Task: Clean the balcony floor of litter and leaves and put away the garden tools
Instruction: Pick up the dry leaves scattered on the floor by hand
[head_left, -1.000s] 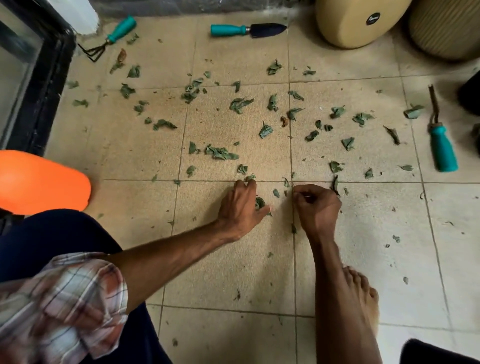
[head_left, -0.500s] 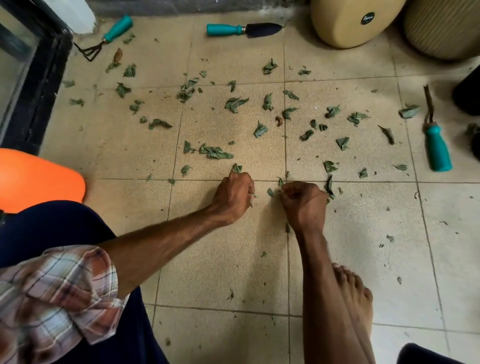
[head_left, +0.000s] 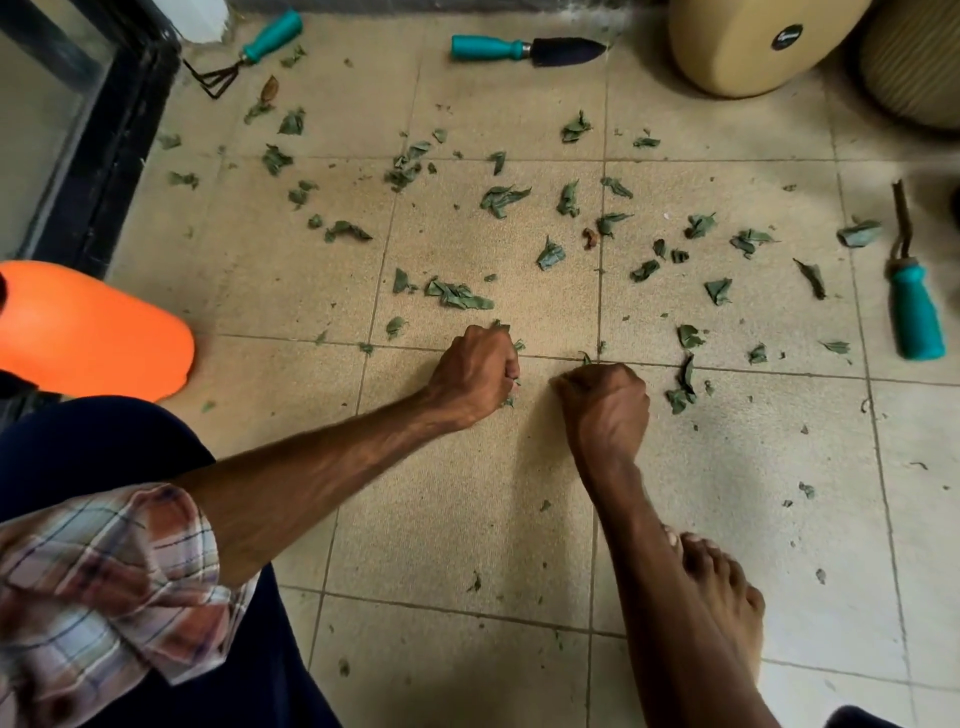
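Note:
Dried green leaves (head_left: 457, 294) lie scattered over the beige tiled floor (head_left: 467, 493). My left hand (head_left: 475, 373) is a fist low on the floor, with leaf bits showing between its fingers. My right hand (head_left: 605, 402) is also curled, gripping leaves at a tile joint, a leaf tip poking out above it. Three teal-handled garden tools lie around: a small hand rake (head_left: 249, 54) at the far left, a trowel (head_left: 524, 50) at the far middle, and a weeder (head_left: 911, 296) at the right.
An orange plastic object (head_left: 88, 332) sits at the left by a black door frame (head_left: 119, 135). Two beige round pots (head_left: 748, 47) stand at the far right. My bare foot (head_left: 722, 592) rests on the floor beneath my right forearm.
Both hands have closed into fists over leaves near the tile joint. The left hand's fingers, spread a second ago, are now curled.

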